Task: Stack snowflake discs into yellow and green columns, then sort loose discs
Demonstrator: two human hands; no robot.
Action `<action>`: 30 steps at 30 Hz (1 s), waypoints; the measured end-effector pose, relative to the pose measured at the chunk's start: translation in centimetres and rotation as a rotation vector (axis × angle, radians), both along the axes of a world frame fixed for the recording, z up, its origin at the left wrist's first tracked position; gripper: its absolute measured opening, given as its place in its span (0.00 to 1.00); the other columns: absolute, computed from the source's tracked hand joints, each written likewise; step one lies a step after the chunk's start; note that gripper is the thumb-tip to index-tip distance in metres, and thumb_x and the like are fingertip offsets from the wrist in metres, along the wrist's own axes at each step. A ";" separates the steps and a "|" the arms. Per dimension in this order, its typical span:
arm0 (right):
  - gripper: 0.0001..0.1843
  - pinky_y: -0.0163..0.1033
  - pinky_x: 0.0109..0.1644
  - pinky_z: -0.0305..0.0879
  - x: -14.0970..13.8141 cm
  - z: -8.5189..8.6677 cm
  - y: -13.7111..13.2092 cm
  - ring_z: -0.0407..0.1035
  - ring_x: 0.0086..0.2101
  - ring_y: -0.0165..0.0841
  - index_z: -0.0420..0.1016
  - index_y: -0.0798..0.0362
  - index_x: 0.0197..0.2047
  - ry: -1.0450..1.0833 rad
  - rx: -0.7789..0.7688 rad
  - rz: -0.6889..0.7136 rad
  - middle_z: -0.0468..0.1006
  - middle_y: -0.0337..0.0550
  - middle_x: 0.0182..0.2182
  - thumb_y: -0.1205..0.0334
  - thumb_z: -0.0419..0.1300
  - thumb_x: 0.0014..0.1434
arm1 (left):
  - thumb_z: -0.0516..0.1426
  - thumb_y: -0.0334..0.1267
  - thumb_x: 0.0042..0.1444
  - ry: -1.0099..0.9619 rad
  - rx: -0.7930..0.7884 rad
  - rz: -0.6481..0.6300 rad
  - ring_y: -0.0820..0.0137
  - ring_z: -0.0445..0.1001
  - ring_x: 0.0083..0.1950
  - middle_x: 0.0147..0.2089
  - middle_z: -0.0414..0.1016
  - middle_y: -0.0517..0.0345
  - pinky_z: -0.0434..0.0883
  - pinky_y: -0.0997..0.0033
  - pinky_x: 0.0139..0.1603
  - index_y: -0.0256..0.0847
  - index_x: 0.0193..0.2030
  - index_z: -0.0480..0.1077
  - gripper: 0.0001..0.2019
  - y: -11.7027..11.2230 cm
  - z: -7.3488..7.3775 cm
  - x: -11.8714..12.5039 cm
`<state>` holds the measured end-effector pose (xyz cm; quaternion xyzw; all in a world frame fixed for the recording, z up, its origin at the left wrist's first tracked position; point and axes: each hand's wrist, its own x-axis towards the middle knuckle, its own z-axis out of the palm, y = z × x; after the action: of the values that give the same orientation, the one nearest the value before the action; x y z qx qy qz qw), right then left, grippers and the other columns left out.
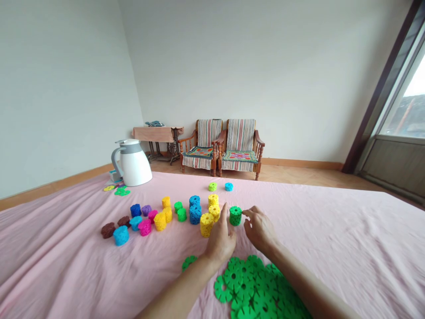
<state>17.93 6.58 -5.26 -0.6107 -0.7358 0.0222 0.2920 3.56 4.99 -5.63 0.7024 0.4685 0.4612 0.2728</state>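
Note:
A stack of green snowflake discs (235,216) stands upright on the pink cloth between my two hands. My left hand (222,237) is just left of it, open, fingers stretched forward and thumb apart. To the right of the stack is my right hand (260,228), its fingers bent and slightly apart, the fingertips at or very near the stack's side; contact is hard to tell. Below my wrists lies a loose heap of green snowflake discs (245,279), partly covered by my right forearm. Yellow disc stacks (206,225) stand directly left of my left hand.
Several more stacks spread leftward: blue (195,214), magenta (144,227), brown (108,230) and light blue (121,235). Two small stacks, lime (212,186) and cyan (229,187), stand farther back. A white jug (134,166) stands at the back left. Beyond the cloth are two wooden chairs (241,155).

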 end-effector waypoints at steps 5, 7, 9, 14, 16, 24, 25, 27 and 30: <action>0.18 0.35 0.44 0.61 0.1 -0.2 0.0 0.71 0.39 0.34 0.75 0.55 0.43 0.012 -0.004 -0.003 0.74 0.48 0.37 0.73 0.50 0.52 | 0.49 0.17 0.43 0.023 0.017 -0.005 0.64 0.51 0.67 0.66 0.54 0.48 0.50 0.60 0.66 0.39 0.65 0.50 0.40 0.1 -0.4 -0.1; 0.18 0.34 0.44 0.61 0.1 -0.2 0.0 0.71 0.39 0.34 0.76 0.55 0.42 0.016 -0.006 -0.001 0.74 0.48 0.37 0.74 0.50 0.52 | 0.49 0.17 0.42 0.015 0.019 -0.012 0.64 0.52 0.66 0.65 0.55 0.49 0.50 0.60 0.66 0.40 0.66 0.49 0.40 0.1 -0.6 0.0; 0.18 0.34 0.44 0.61 0.0 -0.2 0.0 0.71 0.39 0.34 0.76 0.54 0.42 0.021 -0.005 0.002 0.74 0.48 0.37 0.74 0.50 0.52 | 0.49 0.17 0.42 0.008 0.012 -0.020 0.64 0.53 0.66 0.65 0.56 0.50 0.51 0.61 0.66 0.41 0.66 0.49 0.41 0.1 -0.6 0.0; 0.18 0.34 0.44 0.61 -0.1 -0.2 0.0 0.71 0.39 0.34 0.76 0.54 0.41 0.035 -0.004 0.011 0.74 0.48 0.37 0.74 0.50 0.52 | 0.49 0.17 0.43 -0.004 0.013 -0.033 0.65 0.54 0.65 0.65 0.55 0.50 0.51 0.61 0.66 0.41 0.66 0.49 0.40 0.0 -0.7 -0.1; 0.18 0.34 0.44 0.61 -0.1 -0.2 -0.1 0.71 0.39 0.34 0.75 0.54 0.42 0.040 -0.001 0.009 0.74 0.48 0.36 0.74 0.50 0.51 | 0.49 0.17 0.43 0.002 0.025 -0.032 0.65 0.54 0.66 0.65 0.55 0.51 0.51 0.61 0.66 0.41 0.65 0.49 0.40 0.2 -0.9 -0.2; 0.18 0.34 0.42 0.62 0.2 -0.4 0.0 0.71 0.36 0.32 0.75 0.55 0.42 0.070 0.005 0.014 0.73 0.47 0.36 0.74 0.50 0.51 | 0.49 0.19 0.44 0.045 0.074 -0.006 0.63 0.54 0.65 0.64 0.57 0.49 0.53 0.61 0.65 0.39 0.63 0.52 0.37 -0.3 -1.1 -0.5; 0.18 0.34 0.41 0.62 0.4 -0.5 0.1 0.71 0.35 0.32 0.75 0.55 0.42 0.077 0.004 0.006 0.73 0.47 0.36 0.74 0.50 0.51 | 0.50 0.20 0.45 0.053 0.096 -0.004 0.63 0.55 0.65 0.63 0.58 0.49 0.53 0.61 0.65 0.39 0.63 0.54 0.35 -0.7 -0.8 -0.6; 0.17 0.34 0.39 0.63 1.0 -0.6 0.5 0.70 0.32 0.30 0.75 0.56 0.42 0.096 0.001 -0.011 0.73 0.47 0.37 0.73 0.50 0.51 | 0.50 0.22 0.47 0.077 0.127 -0.010 0.62 0.61 0.61 0.59 0.65 0.50 0.58 0.62 0.62 0.40 0.59 0.59 0.30 -1.6 0.0 -0.9; 0.16 0.34 0.39 0.63 2.0 -1.0 0.8 0.70 0.30 0.30 0.76 0.56 0.40 0.134 0.013 -0.046 0.74 0.46 0.35 0.73 0.51 0.51 | 0.51 0.26 0.51 0.176 0.107 -0.092 0.66 0.73 0.43 0.40 0.74 0.55 0.68 0.69 0.46 0.41 0.42 0.70 0.14 -2.7 1.6 -1.2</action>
<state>19.96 7.38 -6.24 -0.6225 -0.7006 0.0513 0.3449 2.31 2.32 -4.04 0.7745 0.4326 0.4092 0.2135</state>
